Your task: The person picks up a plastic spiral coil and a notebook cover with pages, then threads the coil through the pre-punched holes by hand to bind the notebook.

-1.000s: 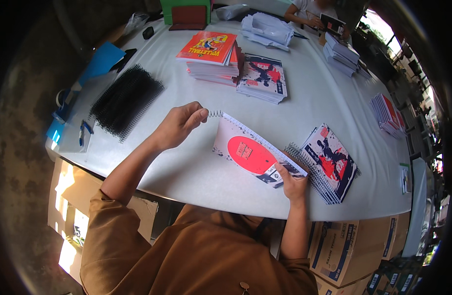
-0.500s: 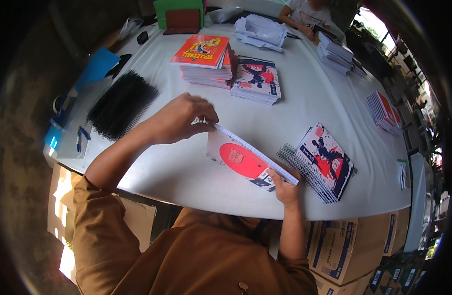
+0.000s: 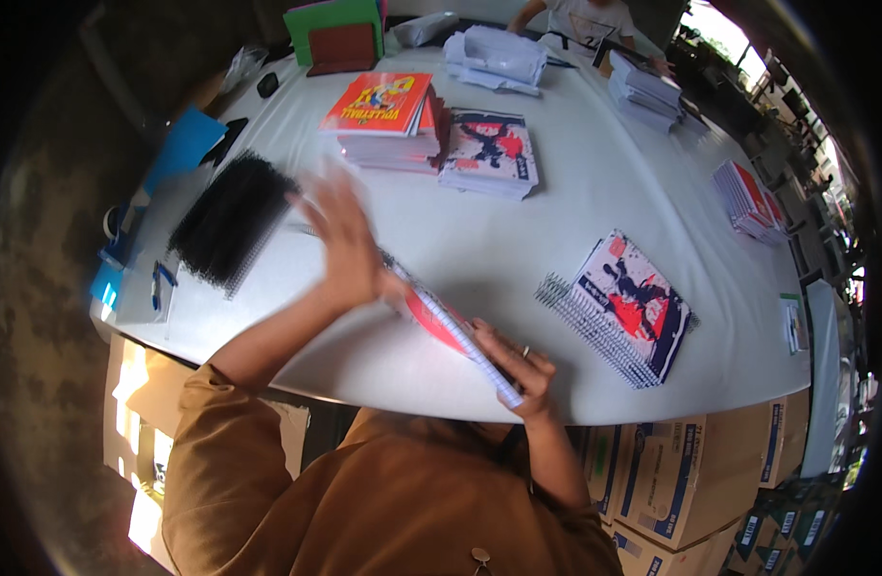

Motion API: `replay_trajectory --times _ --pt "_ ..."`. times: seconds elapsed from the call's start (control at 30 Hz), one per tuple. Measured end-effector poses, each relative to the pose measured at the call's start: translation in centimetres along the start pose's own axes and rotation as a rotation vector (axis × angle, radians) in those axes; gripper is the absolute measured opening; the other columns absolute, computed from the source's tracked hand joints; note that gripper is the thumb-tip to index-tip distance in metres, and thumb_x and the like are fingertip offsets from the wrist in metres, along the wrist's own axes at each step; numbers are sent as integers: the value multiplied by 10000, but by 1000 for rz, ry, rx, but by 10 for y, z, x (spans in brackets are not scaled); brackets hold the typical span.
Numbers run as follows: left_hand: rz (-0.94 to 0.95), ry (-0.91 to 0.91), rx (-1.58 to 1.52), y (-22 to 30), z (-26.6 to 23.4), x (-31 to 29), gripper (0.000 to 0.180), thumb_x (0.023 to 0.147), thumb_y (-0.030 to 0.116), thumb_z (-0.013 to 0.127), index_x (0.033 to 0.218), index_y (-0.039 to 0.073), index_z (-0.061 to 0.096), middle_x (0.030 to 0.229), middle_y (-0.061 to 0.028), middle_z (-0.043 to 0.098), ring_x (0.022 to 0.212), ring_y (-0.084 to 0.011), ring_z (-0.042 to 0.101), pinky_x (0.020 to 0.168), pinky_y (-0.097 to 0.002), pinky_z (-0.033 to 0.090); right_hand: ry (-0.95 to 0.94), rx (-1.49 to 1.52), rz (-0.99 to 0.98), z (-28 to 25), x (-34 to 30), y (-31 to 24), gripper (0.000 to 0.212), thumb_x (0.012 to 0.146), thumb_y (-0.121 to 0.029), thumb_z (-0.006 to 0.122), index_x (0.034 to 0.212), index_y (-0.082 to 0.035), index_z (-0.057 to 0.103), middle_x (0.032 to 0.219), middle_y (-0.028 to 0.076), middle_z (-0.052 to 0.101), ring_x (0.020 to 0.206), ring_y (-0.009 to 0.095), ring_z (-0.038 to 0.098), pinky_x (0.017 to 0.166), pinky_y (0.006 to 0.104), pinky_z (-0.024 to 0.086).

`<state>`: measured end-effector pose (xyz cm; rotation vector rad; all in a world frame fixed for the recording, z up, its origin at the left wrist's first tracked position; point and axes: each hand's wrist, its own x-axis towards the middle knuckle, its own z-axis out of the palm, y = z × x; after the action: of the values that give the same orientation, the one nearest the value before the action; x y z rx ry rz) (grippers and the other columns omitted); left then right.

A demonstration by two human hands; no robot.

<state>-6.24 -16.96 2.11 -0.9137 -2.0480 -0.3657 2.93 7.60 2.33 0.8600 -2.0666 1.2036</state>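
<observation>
My right hand (image 3: 520,372) grips the lower end of a notebook (image 3: 451,331), which tilts nearly edge-on and shows its white page edge and a red oval on its cover. At the notebook's upper end is my left hand (image 3: 343,240), blurred by motion with its fingers spread. Its thumb side is close to the notebook; whether it touches is hard to tell. Left of that hand lies a heap of black spiral binding coils (image 3: 232,223). To the right of the notebook, a stack of spiral-bound notebooks (image 3: 633,309) with black and red covers rests on the table.
Orange-covered books (image 3: 379,106) and more black-and-red notebooks (image 3: 489,149) are stacked at the back. Blue-handled pliers (image 3: 161,283) lie far left. A person (image 3: 595,24) sits across the table (image 3: 710,374). White paper bundles (image 3: 499,60) and red-covered books (image 3: 745,200) stand farther off.
My left hand has let go of the notebook's upper edge and opened, moving left toward the coils. My right hand has brought the notebook down and left, turning it more edge-on.
</observation>
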Motion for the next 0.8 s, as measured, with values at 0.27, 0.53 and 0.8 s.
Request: replay_trajectory --times 0.27,0.53,0.8 --pt "29 274 21 -6 14 28 964 801 670 278 1361 -92 89 1424 -292 2 1299 -459 -102 989 -592 -133 -22 20 35 -7 -18 -4 434 721 -43 647 1147 -20 569 1157 144 574 950 243 625 752 309 524" --pt "-162 397 36 -8 12 33 662 945 419 215 1390 -30 19 1452 -236 -34 1333 -412 -24 1035 -594 7 4 148 59 -9 -21 -5 472 738 -58 645 1196 -53 531 1173 136 562 964 271 612 814 346 510" --pt "294 -56 -309 40 40 -56 1070 703 778 391 1317 -84 238 1348 -302 208 1246 -488 186 1016 -614 73 45 111 8 -8 -20 -5 562 707 -48 654 1244 -83 494 1178 124 561 957 269 613 791 359 515"
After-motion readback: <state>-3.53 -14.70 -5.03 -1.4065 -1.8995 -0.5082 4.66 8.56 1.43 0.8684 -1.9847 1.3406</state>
